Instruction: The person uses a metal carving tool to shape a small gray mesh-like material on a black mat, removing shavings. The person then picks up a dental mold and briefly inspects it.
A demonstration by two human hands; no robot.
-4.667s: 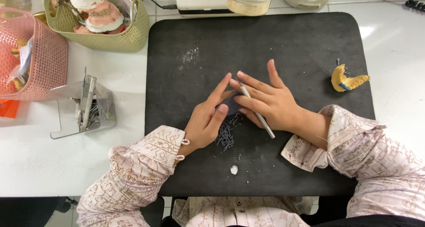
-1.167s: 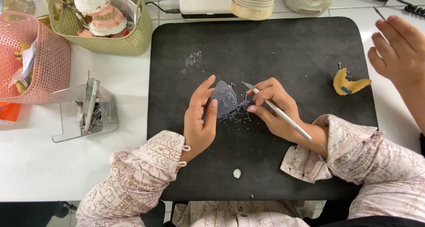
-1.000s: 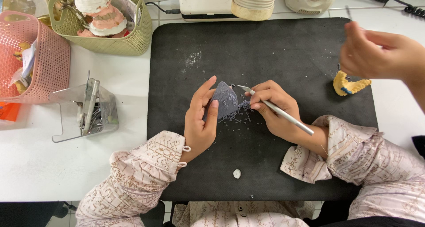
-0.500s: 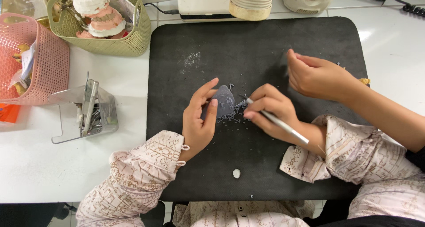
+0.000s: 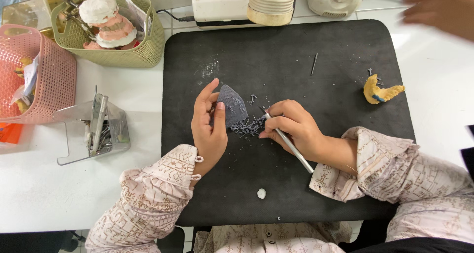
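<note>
My left hand (image 5: pixel 209 125) holds a small grey curved piece (image 5: pixel 231 105) upright on the black mat (image 5: pixel 296 45), thumb and fingers against its left side. My right hand (image 5: pixel 292 126) grips a thin metal tool (image 5: pixel 286 140) like a pen, its tip at the lower right edge of the grey piece. A heap of small grey bits (image 5: pixel 248 126) lies on the mat under the tool's tip.
A thin pin (image 5: pixel 314 64), a yellow curved piece (image 5: pixel 381 91) and a white crumb (image 5: pixel 261 194) lie on the mat. Another person's hand (image 5: pixel 442 8) is blurred at top right. Left of the mat stand a green basket (image 5: pixel 108 55), pink basket (image 5: pixel 37 80) and clear tool holder (image 5: pixel 94 129). White machines (image 5: pixel 242 3) sit behind.
The other person's hand reached in over the mat near my right hand, then drew back to the top right, leaving a thin pin on the mat. My hands stayed on the grey piece.
</note>
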